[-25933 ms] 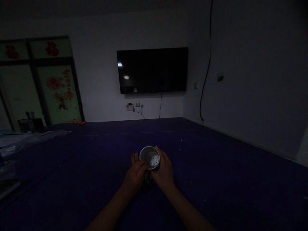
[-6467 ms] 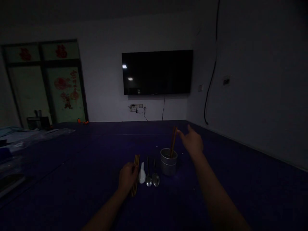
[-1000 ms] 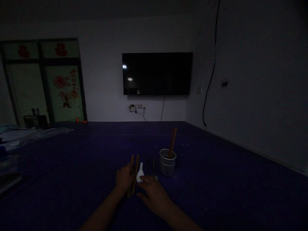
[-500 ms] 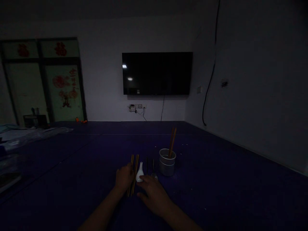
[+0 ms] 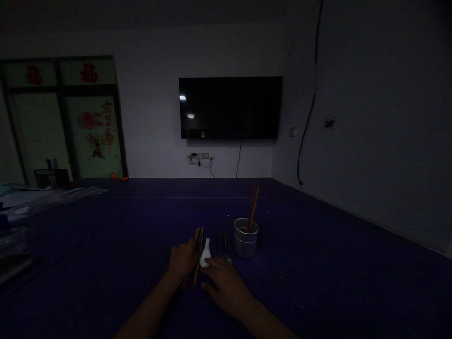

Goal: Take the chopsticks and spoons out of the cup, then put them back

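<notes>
Pretty dim shot, but the left hand (image 5: 181,260) lay on the chopsticks (image 5: 197,252) flat on the mat (image 5: 318,263), beside the white spoon (image 5: 205,254). Couldn't tell if either hand had actually closed on anything. Right hand (image 5: 226,285) sat by the spoons. I'd have bunched the sticks together first, then lifted them toward the cup (image 5: 246,238).
</notes>
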Available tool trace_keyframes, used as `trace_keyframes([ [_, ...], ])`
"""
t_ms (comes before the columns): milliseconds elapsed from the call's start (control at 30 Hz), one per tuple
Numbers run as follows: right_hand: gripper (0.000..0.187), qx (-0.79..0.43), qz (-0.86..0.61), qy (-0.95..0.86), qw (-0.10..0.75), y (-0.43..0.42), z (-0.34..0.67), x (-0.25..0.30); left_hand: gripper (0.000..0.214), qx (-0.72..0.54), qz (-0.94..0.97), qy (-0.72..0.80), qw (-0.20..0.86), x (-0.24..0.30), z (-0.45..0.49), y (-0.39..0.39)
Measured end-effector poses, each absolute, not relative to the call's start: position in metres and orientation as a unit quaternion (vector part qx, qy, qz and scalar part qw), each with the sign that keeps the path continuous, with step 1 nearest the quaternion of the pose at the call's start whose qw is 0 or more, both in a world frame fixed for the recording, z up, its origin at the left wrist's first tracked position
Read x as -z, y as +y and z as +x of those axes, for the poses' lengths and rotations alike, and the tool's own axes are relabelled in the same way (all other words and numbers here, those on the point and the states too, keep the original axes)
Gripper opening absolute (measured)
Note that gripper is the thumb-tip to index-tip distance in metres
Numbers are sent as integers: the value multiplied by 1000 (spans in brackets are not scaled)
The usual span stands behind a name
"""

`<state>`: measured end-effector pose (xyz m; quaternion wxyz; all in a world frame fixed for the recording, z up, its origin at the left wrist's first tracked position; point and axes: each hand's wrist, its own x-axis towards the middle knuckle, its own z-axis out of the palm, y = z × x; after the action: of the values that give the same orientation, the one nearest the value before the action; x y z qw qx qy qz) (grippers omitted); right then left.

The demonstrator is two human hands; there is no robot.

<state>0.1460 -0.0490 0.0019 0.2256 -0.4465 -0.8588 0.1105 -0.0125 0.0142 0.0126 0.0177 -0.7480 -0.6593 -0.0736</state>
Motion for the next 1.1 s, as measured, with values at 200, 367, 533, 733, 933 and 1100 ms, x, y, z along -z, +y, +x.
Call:
trace_keyframes([
  [200,33,-109,-446,-856,237,-49,146,-1,30,80,-740,-668,3,-13,-12,15],
  [367,34,-112,-448,-858,225,-50,146,-1,30,85,-737,-671,-3,-11,-12,16],
  [533,35,-112,-448,-859,221,-49,146,0,28,73,-741,-668,4,-10,-13,18],
  [733,33,-108,-448,-859,223,-49,146,-2,29,60,-754,-654,24,-8,-15,20],
  [933,33,-102,-449,-860,220,-50,146,-2,29,56,-761,-646,24,-7,-16,21],
  [1100,33,-104,-449,-860,218,-51,147,-3,34,60,-765,-641,26,-9,-17,19],
])
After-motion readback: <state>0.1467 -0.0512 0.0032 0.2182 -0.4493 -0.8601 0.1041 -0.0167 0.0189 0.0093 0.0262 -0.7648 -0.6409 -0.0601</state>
